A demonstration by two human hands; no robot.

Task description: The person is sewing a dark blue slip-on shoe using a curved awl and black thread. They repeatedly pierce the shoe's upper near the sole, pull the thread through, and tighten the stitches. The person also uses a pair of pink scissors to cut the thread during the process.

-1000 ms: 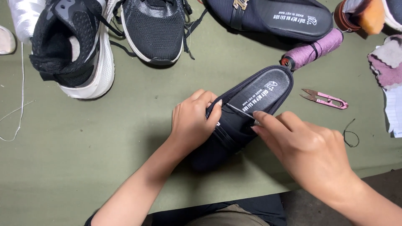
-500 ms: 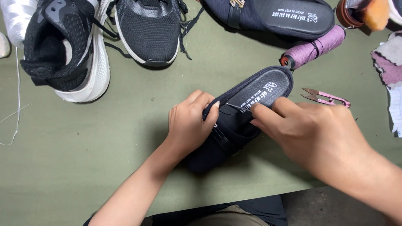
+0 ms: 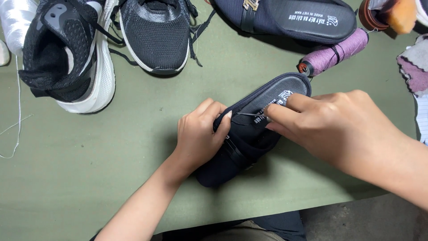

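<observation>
A dark navy slipper lies tilted on the green table, heel toward the upper right. My left hand grips its upper strap from the left, thumb pressed on the strap's edge. My right hand comes from the right and pinches a thin needle between thumb and forefinger, over the grey insole. The needle's tip points at the strap edge by my left thumb.
A purple thread spool lies just beyond the slipper. The matching slipper sits at the top. Two black knit sneakers stand at the upper left. White thread trails at the left, fabric scraps at the right.
My right hand has moved left and up over the insole, hiding the small pink snips on the table. The left hand keeps its grip on the strap.
</observation>
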